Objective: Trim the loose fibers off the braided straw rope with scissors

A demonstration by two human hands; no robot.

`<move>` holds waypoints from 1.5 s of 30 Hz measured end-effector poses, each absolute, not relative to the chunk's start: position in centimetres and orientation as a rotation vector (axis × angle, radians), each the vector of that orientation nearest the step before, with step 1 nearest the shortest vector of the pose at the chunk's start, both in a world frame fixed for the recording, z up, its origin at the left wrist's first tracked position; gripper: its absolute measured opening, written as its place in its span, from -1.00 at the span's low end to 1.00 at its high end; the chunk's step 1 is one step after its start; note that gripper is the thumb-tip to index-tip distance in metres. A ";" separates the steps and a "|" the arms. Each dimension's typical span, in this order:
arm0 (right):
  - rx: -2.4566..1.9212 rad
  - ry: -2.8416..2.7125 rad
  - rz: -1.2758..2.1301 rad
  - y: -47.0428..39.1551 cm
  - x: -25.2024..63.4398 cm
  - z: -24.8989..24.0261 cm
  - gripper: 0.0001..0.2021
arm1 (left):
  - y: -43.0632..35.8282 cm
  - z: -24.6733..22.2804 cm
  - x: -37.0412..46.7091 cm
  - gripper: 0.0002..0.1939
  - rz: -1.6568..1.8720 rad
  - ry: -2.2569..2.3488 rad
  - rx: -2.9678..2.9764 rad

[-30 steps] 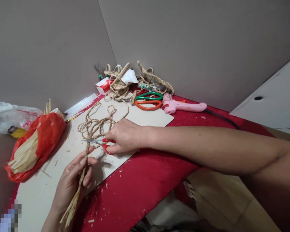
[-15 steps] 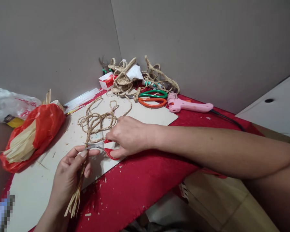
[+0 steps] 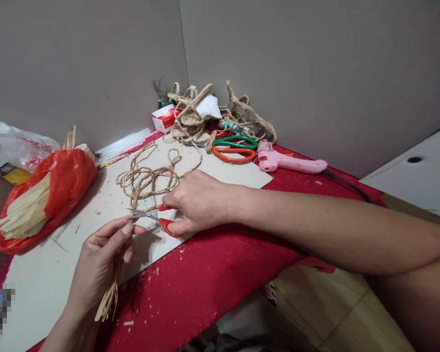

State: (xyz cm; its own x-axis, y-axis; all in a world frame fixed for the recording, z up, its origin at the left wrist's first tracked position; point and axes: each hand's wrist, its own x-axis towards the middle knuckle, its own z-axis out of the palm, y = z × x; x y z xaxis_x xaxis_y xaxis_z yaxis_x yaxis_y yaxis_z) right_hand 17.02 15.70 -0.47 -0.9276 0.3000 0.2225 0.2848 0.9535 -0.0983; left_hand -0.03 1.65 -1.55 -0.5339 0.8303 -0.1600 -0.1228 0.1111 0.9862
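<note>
My left hand (image 3: 104, 249) pinches a braided straw cord (image 3: 146, 181) between thumb and fingers. Loose flat strands hang below that hand as a pale tail. The rest of the cord lies in loops on a white board (image 3: 58, 278). My right hand (image 3: 196, 200) is closed around the red handles of a small pair of scissors (image 3: 146, 213). Their blades are parted and lie across the cord just above my left fingertips.
A red plastic bag (image 3: 73, 173) of pale straw strips lies left, beside a clear bag (image 3: 18, 142). At the back are tangled braids (image 3: 190, 115), green-and-orange-handled scissors (image 3: 236, 155), a red-white box (image 3: 164, 119) and a pink glue gun (image 3: 291, 162). Red cloth (image 3: 190, 274) covers the table.
The view has shifted slightly. Both hands keep their grips, and the scissor blades stay at the same spot on the cord, looking a little less far apart.
</note>
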 end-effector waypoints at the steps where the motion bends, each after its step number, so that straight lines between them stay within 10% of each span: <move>1: -0.430 -2.875 0.088 15.7 17.0 -0.5 -0.62 | 1.6 -1.5 0.0 -0.80 1.533 1.608 0.707; 45: -0.441 -2.840 0.141 15.8 16.4 -0.7 -0.68 | 1.6 -1.1 -0.4 -0.77 1.582 1.449 0.606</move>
